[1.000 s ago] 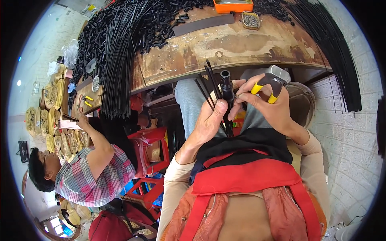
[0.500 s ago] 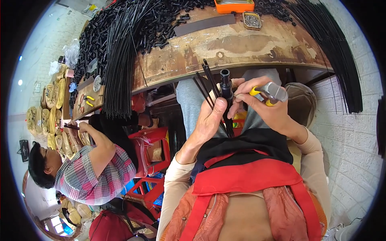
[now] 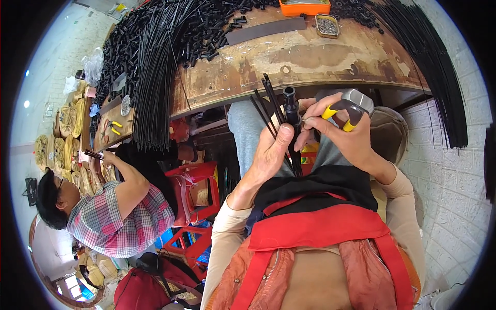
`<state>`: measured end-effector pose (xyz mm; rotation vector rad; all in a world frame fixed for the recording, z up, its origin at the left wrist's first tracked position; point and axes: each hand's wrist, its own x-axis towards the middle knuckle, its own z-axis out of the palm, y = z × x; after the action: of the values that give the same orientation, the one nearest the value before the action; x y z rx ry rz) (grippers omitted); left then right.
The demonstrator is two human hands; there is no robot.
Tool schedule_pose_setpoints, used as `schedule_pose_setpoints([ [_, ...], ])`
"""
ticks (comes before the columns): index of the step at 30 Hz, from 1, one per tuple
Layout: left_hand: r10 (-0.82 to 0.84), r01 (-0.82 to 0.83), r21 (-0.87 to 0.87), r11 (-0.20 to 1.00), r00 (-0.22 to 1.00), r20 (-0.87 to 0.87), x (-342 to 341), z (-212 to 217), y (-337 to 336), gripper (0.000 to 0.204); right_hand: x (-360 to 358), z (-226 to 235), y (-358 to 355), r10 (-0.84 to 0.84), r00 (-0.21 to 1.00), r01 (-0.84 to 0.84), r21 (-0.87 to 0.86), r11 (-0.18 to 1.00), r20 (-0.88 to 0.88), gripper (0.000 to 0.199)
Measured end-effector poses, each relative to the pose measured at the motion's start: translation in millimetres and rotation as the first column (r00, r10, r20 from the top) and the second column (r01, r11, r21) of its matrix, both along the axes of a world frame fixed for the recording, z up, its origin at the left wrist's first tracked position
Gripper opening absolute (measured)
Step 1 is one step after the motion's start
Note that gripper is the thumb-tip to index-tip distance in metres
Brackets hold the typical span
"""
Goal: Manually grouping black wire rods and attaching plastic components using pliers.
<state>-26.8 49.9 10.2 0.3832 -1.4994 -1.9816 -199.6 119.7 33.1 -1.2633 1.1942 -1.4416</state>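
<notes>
My left hand [image 3: 273, 145] is closed round a dark ribbed tube fitting [image 3: 291, 106], which stands upright with its round opening facing up. Several thin black rods [image 3: 270, 93] rise beside the fitting on the left, their lower ends running down toward my lap. In my right hand [image 3: 345, 129] is a pair of pliers [image 3: 356, 106] with yellow and black handles and a metal head, tucked against the palm. The thumb and fingertips of that hand pinch together at the fitting's right side. Whatever small piece they pinch is too small to make out.
The wooden table [image 3: 320, 62] carries heaped black tube fittings [image 3: 201, 39], a flat dark strip [image 3: 266, 30], a small dish of metal bits [image 3: 327, 26] and an orange box [image 3: 305, 7]. Bundles of black rods [image 3: 431, 77] overhang its edge. A co-worker [image 3: 121, 217] sits at left; a white brick wall [image 3: 454, 196] stands right.
My right hand has tilted slightly, and the pliers' head has moved a little up and right. My left hand keeps its hold on the fitting. The co-worker's head has shifted slightly.
</notes>
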Motion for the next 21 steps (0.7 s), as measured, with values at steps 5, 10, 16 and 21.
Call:
schedule_pose_setpoints([
  [5, 0.045, -0.045, -0.027, 0.999, 0.999, -0.001, -1.4, -0.2, 1.6, 0.073, 3.8, 0.6, -8.2, 0.061, 0.994, -0.047, -0.147, 0.988, 0.095, 0.014],
  [10, 0.065, -0.065, -0.036, 0.997, 0.998, -0.007, -3.6, 3.8, 3.4, 0.072, -0.1, -1.6, -13.9, 0.067, 0.998, -0.063, -0.174, 0.983, 0.017, 0.014],
  [16, 0.008, -0.008, 0.007, 1.000, 0.998, -0.063, -10.0, 4.5, -1.0, 0.082, -8.9, 9.3, -15.9, 0.007, 0.993, -0.016, -0.078, 0.997, -0.119, 0.016],
  [21, -0.043, 0.046, 0.029, 0.999, 0.996, -0.080, 2.1, -22.9, -10.0, 0.081, -32.5, 40.4, 6.8, 0.276, 0.917, -0.142, 0.410, 0.901, -0.289, 0.012],
])
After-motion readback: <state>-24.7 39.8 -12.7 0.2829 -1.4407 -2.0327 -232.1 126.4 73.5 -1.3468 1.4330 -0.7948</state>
